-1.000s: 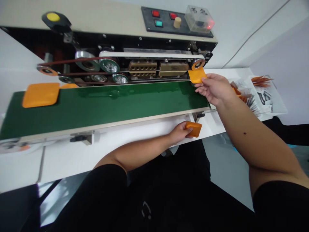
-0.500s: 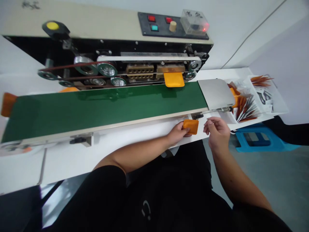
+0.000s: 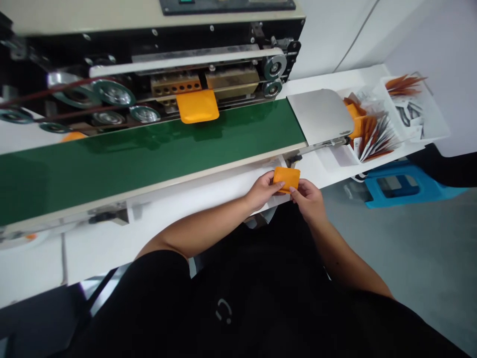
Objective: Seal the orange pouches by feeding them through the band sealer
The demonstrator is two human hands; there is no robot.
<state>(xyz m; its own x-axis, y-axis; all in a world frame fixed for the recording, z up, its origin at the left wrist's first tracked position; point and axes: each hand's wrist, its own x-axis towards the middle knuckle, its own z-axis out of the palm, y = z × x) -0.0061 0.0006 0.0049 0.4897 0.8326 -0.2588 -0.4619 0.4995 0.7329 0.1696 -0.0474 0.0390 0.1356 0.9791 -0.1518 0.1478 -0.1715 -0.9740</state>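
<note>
While I pinch an orange pouch (image 3: 286, 179) between my left hand (image 3: 261, 191) and right hand (image 3: 307, 201), fingertips pressed on its edges, it sits just off the near edge of the green conveyor belt (image 3: 149, 156). Another pouch (image 3: 197, 106) lies at the belt's far edge, against the band sealer (image 3: 231, 79).

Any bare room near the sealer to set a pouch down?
Bare white tabletop runs between the green conveyor belt and the left hand. Crowded: the tray of orange pouches beside the steel plate.
</note>
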